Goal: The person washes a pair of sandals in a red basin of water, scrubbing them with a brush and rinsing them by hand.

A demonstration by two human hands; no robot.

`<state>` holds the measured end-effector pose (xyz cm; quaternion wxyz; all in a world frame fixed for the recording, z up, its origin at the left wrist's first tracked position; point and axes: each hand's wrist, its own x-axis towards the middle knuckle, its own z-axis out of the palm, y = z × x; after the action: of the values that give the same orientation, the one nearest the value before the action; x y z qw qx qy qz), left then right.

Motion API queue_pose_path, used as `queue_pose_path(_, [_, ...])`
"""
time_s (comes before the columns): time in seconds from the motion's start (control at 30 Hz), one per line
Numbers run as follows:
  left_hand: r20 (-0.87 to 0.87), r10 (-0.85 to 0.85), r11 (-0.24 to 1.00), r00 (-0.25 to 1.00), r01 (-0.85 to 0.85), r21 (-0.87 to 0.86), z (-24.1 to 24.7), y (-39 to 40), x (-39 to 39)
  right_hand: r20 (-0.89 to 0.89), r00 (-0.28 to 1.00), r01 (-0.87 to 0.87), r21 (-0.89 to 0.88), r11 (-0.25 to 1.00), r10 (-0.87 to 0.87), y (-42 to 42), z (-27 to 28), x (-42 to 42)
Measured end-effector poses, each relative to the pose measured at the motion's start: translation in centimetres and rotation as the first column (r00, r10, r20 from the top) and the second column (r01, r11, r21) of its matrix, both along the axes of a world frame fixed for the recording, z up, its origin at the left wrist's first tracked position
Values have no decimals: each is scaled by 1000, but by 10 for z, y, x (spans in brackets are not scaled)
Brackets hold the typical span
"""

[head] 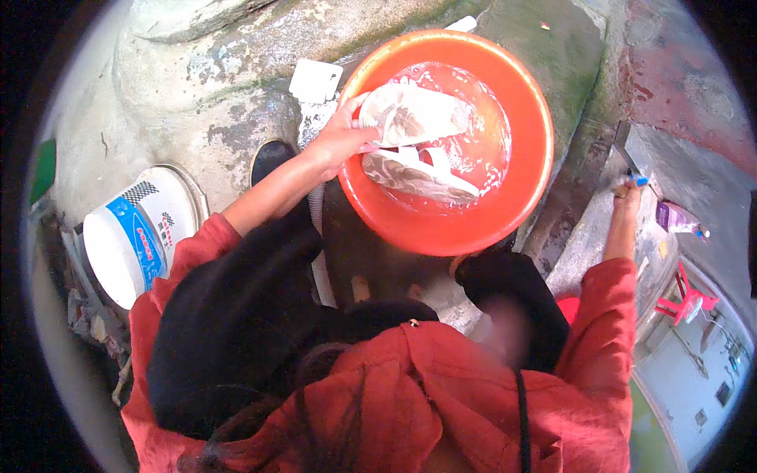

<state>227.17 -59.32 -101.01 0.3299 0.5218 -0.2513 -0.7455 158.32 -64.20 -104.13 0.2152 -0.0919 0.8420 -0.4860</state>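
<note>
A whitish sandal (414,115) with grey-brown smudges is gripped at one end by my left hand (349,133), over the orange plastic basin (402,230). Just below it in the view, a second sandal (417,176) with light straps and a grey-brown patterned surface rests partly in the water (494,142). Far to the right, away from the basin, my right hand (627,192) is closed around a small blue item (639,180). That item is mostly hidden and blurred, so its kind is unclear. Near this hand lies a purple pouch (680,219) with a cap.
On the left a white plastic bucket (142,227) with a blue printed band lies tilted. A white plastic piece (315,80) and a ribbed hose (317,219) are beside the basin. Concrete ledges (591,236) border the right side, with a red plastic stool (686,298) beyond.
</note>
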Motion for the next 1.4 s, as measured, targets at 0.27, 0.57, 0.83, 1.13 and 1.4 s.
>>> queue_pose_path(0.27, [0,-26,999,1000,26,-34,4,9,2,-440,454,-879,-78,470,775,63,22,367])
queue_pose_path(0.57, [-118,-22,992,993,7,-126,-48,16,-5,136,521,-837,276,473,843,78,-43,399])
queue_pose_path(0.83, [-154,100,978,983,-69,195,-56,11,-28,-258,83,-914,365,177,963,131,55,525])
queue_pose_path(1.13, [-51,103,992,993,-99,77,-63,18,-37,122,378,-901,277,334,918,112,77,527])
queue_pose_path(1.4, [-35,64,998,997,-65,-10,-64,18,-34,102,382,-904,246,349,918,127,69,526])
